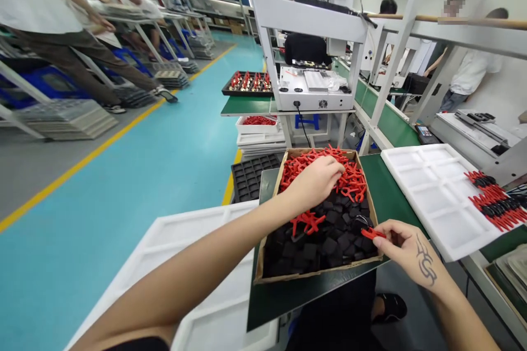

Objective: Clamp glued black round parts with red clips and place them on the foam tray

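A cardboard box (374,214) on the green bench holds many small red plastic clips (302,162) at its far side and dark black square pads (329,244) nearer me. A few red clips lie on top of the pads. Over the red pile is my left hand (317,181), its fingers curled together among the clips; whatever is between the fingertips is hidden. At the box's right edge my right hand (401,241) pinches a red clip (373,233) between thumb and fingers. A dark piece with a thin loop sits by that clip's tip; whether they are joined I cannot tell.
To the right lies a white compartment tray (428,192) with rows of red clips with black parts (498,205). White trays (222,296) sit at lower left, beside a black grid tray (253,175). Ahead stands a white bench machine (317,88). Other people are around.
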Available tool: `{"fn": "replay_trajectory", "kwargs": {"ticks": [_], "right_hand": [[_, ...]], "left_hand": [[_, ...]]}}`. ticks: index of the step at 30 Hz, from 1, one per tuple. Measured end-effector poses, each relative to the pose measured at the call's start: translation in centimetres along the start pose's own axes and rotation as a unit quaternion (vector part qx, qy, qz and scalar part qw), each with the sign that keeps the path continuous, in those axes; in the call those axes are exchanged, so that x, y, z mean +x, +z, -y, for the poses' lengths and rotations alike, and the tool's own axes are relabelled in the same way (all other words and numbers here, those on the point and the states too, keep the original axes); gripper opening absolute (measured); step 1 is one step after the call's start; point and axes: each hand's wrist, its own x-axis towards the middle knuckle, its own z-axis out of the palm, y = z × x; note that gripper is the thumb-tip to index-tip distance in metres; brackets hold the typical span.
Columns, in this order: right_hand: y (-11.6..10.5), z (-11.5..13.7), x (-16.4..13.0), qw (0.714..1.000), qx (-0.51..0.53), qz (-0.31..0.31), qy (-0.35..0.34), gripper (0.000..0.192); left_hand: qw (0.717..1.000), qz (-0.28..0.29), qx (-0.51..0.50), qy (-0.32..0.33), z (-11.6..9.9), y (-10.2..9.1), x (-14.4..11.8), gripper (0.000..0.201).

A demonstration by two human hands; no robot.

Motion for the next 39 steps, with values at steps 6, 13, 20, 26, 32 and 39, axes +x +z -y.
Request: {"fn": "replay_trajectory", "kwargs": {"ticks": [6,13,20,26,32,39], "right_hand": [[-1.1,-0.8,-1.7,0.999,0.038,-0.027,0.013,0.037],[-2.4,-1.2,-3.2,0.996,0.067,-0.055,0.014,0.039],[-2.6,-1.8,-4.1,0.990,0.105,-0.092,0.015,0.041],[-3.1,-2.4,-4.6,0.986,0.126,-0.105,0.045,0.047],[-3.3,-3.4,-4.6,0.982,0.158,-0.090,0.053,0.045],[-3.5,-2.5,-5.6,0.987,0.135,-0.073,0.049,0.041]], "left_hand": [[0.989,0.086,0.117,0.030,2.7,-0.5,6.9,0.029],[0.979,0.147,0.124,0.069,2.6,-0.7,8.1,0.013],[0.988,0.124,0.019,0.095,0.5,-2.6,3.6,0.013],[0.968,0.188,-0.155,-0.054,-3.4,-3.4,-2.8,0.027],[0.874,0.256,-0.395,-0.121,-5.4,-1.8,-5.0,0.035],[0.798,0.310,-0.488,-0.170,-5.7,-0.7,-4.3,0.043]]}}
